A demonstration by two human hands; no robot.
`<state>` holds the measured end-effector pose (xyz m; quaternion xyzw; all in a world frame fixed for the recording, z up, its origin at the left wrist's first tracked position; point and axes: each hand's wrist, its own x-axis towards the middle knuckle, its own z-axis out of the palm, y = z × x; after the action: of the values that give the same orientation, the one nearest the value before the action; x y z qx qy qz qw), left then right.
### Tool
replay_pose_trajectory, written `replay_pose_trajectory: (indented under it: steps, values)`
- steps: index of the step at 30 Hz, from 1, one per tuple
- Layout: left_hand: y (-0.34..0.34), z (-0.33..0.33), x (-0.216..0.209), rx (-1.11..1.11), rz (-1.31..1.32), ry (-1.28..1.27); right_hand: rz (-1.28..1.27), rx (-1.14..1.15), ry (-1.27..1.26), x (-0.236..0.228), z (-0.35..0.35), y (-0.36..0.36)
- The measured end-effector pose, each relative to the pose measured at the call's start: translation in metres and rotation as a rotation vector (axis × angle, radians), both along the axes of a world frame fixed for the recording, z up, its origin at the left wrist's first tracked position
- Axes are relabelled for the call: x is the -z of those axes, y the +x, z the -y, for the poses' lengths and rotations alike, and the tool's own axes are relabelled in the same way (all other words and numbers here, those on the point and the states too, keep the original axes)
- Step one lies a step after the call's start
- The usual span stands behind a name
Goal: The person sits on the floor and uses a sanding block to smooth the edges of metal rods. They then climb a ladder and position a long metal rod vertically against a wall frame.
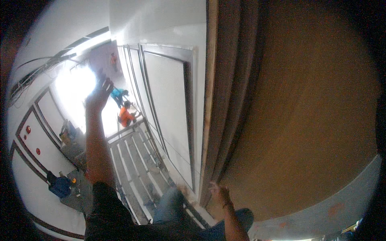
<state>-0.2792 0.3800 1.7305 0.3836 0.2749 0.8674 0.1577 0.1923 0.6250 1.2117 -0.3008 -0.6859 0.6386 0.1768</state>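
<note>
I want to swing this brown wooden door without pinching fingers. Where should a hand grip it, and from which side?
Probably the door's free vertical edge, near where the right hand sits, approached from the brown face. No handle is visible. The moulded frame lies close alongside, so keep fingers off that gap. The left hand is raised, away.

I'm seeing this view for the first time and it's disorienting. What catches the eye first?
A big brown wooden panel fills the right half. The left hand is raised, fingers spread, against a bright glare at upper left, while the right hand rests low by the panel's frame. Two people in orange and blue crouch far off.
</note>
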Motion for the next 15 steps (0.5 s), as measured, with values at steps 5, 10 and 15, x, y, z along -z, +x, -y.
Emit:
replay_pose_trajectory:
  steps: [5,10,15]
  values:
    - [0.064,-0.008,-0.029,-0.393,-0.168,-0.335,0.356,-0.058,0.697,-0.030,0.031,0.007]
    - [0.093,-0.022,-0.027,-0.337,-0.388,-0.337,0.588,-0.050,0.669,-0.041,0.028,-0.003]
    - [0.143,-0.042,-0.019,-0.515,-0.684,-0.574,0.645,0.094,0.798,-0.055,0.032,-0.006]
